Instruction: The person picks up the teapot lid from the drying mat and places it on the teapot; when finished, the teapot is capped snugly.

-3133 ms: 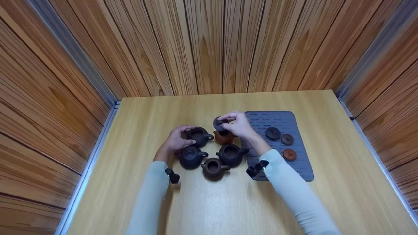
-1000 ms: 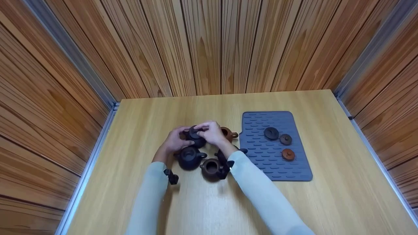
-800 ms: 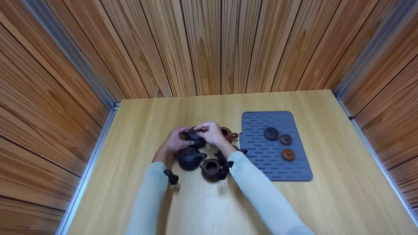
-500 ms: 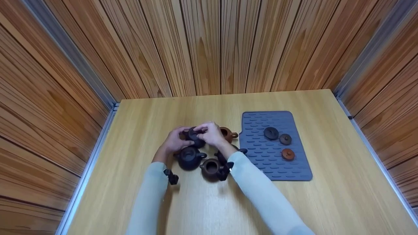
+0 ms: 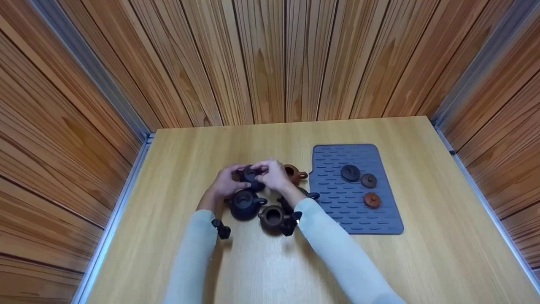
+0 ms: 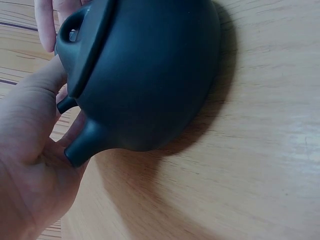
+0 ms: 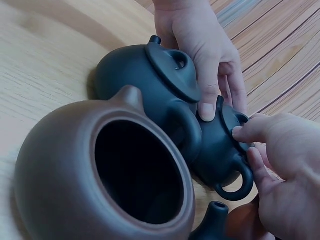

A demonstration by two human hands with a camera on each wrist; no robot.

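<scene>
Left hand (image 5: 226, 182) grips a dark teapot (image 7: 215, 154) set between both hands; right hand (image 5: 274, 174) pinches its lid (image 7: 230, 120). Three loose lids (image 5: 369, 180) lie on a gray mat (image 5: 358, 221) to the hands' right.

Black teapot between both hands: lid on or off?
On: the lid, touched by the right hand, covers the black teapot; whether fully seated is unclear.
</scene>
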